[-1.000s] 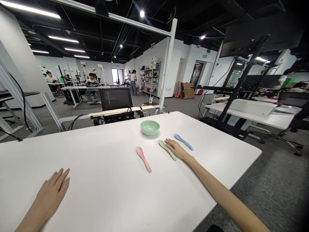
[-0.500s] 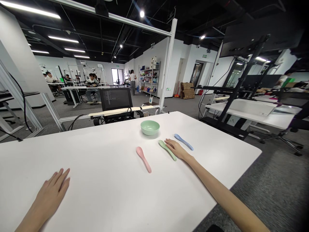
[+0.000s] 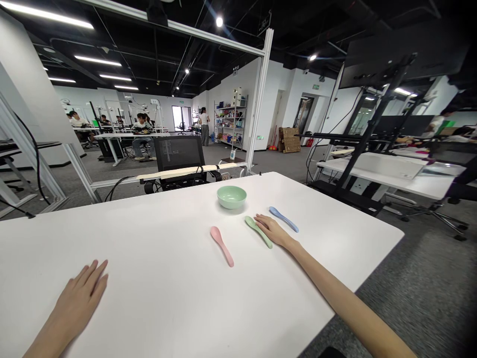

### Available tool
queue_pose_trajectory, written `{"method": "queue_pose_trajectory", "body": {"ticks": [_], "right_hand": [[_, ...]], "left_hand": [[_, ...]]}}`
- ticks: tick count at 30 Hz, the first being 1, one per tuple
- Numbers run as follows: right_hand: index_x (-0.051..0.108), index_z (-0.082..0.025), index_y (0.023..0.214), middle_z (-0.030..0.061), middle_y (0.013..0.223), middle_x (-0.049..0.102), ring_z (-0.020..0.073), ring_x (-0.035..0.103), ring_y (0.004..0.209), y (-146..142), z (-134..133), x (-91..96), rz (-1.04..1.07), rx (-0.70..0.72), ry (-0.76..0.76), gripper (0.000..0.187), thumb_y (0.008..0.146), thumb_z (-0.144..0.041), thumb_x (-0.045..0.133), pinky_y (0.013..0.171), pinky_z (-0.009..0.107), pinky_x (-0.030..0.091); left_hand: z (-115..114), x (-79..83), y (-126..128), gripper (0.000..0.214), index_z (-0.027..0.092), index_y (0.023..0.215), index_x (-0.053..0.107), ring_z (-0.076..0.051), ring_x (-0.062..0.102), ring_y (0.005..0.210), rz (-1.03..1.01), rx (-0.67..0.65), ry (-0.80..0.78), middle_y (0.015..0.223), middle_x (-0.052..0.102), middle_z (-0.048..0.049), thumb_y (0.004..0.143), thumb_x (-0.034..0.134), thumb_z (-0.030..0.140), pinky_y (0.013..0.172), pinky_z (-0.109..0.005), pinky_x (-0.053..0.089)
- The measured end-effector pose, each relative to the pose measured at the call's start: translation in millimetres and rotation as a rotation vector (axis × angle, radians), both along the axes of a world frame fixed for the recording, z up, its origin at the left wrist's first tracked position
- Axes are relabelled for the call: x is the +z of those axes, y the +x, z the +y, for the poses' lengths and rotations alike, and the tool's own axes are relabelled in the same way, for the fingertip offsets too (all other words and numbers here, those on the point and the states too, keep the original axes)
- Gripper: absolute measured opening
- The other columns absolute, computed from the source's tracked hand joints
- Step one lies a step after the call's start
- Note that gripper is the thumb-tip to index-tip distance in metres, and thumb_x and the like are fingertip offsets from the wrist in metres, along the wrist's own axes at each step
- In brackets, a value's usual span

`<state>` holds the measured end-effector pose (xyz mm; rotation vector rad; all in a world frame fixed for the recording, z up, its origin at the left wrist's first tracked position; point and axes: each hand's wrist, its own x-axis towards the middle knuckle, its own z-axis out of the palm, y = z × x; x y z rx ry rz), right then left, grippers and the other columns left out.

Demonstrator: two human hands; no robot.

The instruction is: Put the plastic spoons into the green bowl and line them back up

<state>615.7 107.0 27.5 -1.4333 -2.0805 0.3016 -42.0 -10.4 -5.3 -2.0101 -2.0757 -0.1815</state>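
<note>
My left hand (image 3: 80, 298) lies flat on the white table at the lower left, fingers stretched out, holding nothing. My right hand (image 3: 272, 229) rests palm down between two spoons, its fingers extended. It is right against the green spoon (image 3: 262, 235) and overlaps its edge; whether it touches it I cannot tell. Just beyond that hand, to the right, lies a blue spoon (image 3: 283, 219). A pink spoon (image 3: 222, 247) lies to the left of the green one. Behind the spoons a green bowl (image 3: 231, 198) stands upright; no contents show in it.
The white table (image 3: 156, 298) has its right edge beside my right forearm. Past the far edge are an office chair (image 3: 180, 156) and a metal frame (image 3: 258, 99). A black stand (image 3: 367, 134) and another desk are on the right. Several people are in the background.
</note>
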Motion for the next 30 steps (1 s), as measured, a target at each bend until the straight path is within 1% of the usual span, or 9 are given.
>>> {"method": "queue_pose_trajectory", "body": {"ticks": [3, 4, 7, 9, 14, 18, 25, 28, 30], "right_hand": [[0.077, -0.020, 0.137, 0.0163, 0.153, 0.066, 0.0392, 0.055, 0.149, -0.1, -0.4, -0.2, 0.006, -0.001, 0.005, 0.064, 0.107, -0.066, 0.043, 0.127, 0.060, 0.041], [0.077, -0.020, 0.137, 0.0165, 0.153, 0.066, 0.0389, 0.055, 0.149, -0.3, -0.6, 0.0, 0.007, -0.002, 0.005, 0.064, 0.107, -0.066, 0.043, 0.127, 0.060, 0.041], [0.076, -0.016, 0.138, 0.0192, 0.153, 0.065, 0.0390, 0.055, 0.150, -1.2, -1.6, 1.1, -0.002, -0.002, 0.001, 0.068, 0.108, -0.066, 0.041, 0.127, 0.059, 0.040], [0.076, -0.014, 0.138, 0.0209, 0.154, 0.064, 0.0397, 0.054, 0.150, -1.8, -2.3, 2.2, -0.011, 0.001, -0.005, 0.070, 0.108, -0.066, 0.040, 0.128, 0.060, 0.039], [0.075, -0.014, 0.139, 0.0217, 0.154, 0.064, 0.0400, 0.053, 0.150, -2.6, -3.1, 3.9, -0.014, 0.000, -0.017, 0.071, 0.108, -0.066, 0.039, 0.128, 0.059, 0.039], [0.076, -0.015, 0.138, 0.0205, 0.154, 0.064, 0.0394, 0.053, 0.151, -2.7, -3.8, 5.1, -0.012, -0.007, -0.022, 0.069, 0.107, -0.065, 0.040, 0.128, 0.059, 0.039], [0.070, -0.016, 0.143, 0.0189, 0.153, 0.065, 0.0355, 0.058, 0.146, -5.7, -5.4, 6.1, 0.011, -0.044, -0.033, 0.059, 0.108, -0.052, 0.038, 0.126, 0.055, 0.042], [0.066, -0.017, 0.147, 0.0182, 0.155, 0.064, 0.0334, 0.058, 0.147, -3.9, -5.1, 5.6, 0.058, -0.081, -0.040, 0.058, 0.107, -0.049, 0.039, 0.127, 0.053, 0.040], [0.064, -0.017, 0.149, 0.0190, 0.152, 0.066, 0.0336, 0.059, 0.144, -2.7, -5.9, 9.1, 0.098, -0.119, -0.015, 0.059, 0.106, -0.049, 0.041, 0.126, 0.054, 0.042]], "left_hand": [[1.4, -0.5, 0.4, 0.077, 0.007, 0.152, 0.062, -0.036, 0.046, 0.158, -0.190, 0.033, -0.015, 0.164, 0.055, -0.0195, 0.094, 0.026, 0.043, 0.124, -0.055, 0.043], [1.9, -1.4, -0.1, 0.079, 0.014, 0.153, 0.062, -0.036, 0.044, 0.159, -0.253, 0.039, -0.002, 0.164, 0.056, -0.0137, 0.093, 0.024, 0.049, 0.125, -0.056, 0.040], [2.5, -3.7, -2.5, 0.074, 0.043, 0.144, 0.067, -0.033, 0.042, 0.160, -0.410, 0.023, 0.027, 0.158, 0.060, 0.0127, 0.088, 0.024, 0.065, 0.127, -0.060, 0.034], [2.1, -3.3, -2.5, 0.069, 0.050, 0.136, 0.070, -0.033, 0.039, 0.162, -0.495, 0.009, 0.039, 0.157, 0.057, 0.0212, 0.084, 0.030, 0.070, 0.128, -0.060, 0.030], [0.2, 0.8, 3.1, 0.068, 0.051, 0.136, 0.069, -0.034, 0.036, 0.163, -0.645, 0.051, 0.093, 0.162, 0.043, 0.0218, 0.077, 0.043, 0.073, 0.130, -0.058, 0.028], [-0.2, 0.6, 2.8, 0.062, 0.050, 0.129, 0.071, -0.035, 0.036, 0.162, -0.670, 0.034, 0.109, 0.161, 0.045, 0.0208, 0.076, 0.047, 0.072, 0.130, -0.060, 0.028], [1.1, 0.3, 4.2, 0.058, 0.040, 0.119, 0.073, -0.039, 0.042, 0.160, -0.651, 0.033, 0.115, 0.160, 0.058, 0.0085, 0.078, 0.047, 0.072, 0.129, -0.062, 0.031], [-1.3, 9.2, 11.4, 0.057, 0.039, 0.117, 0.072, -0.039, 0.041, 0.160, -0.687, 0.060, 0.140, 0.159, 0.062, 0.0059, 0.077, 0.050, 0.074, 0.131, -0.063, 0.030], [-5.2, 24.4, 22.6, 0.056, 0.038, 0.114, 0.073, -0.040, 0.039, 0.162, -0.732, 0.036, 0.165, 0.158, 0.065, 0.0037, 0.074, 0.057, 0.073, 0.133, -0.062, 0.027]]}}
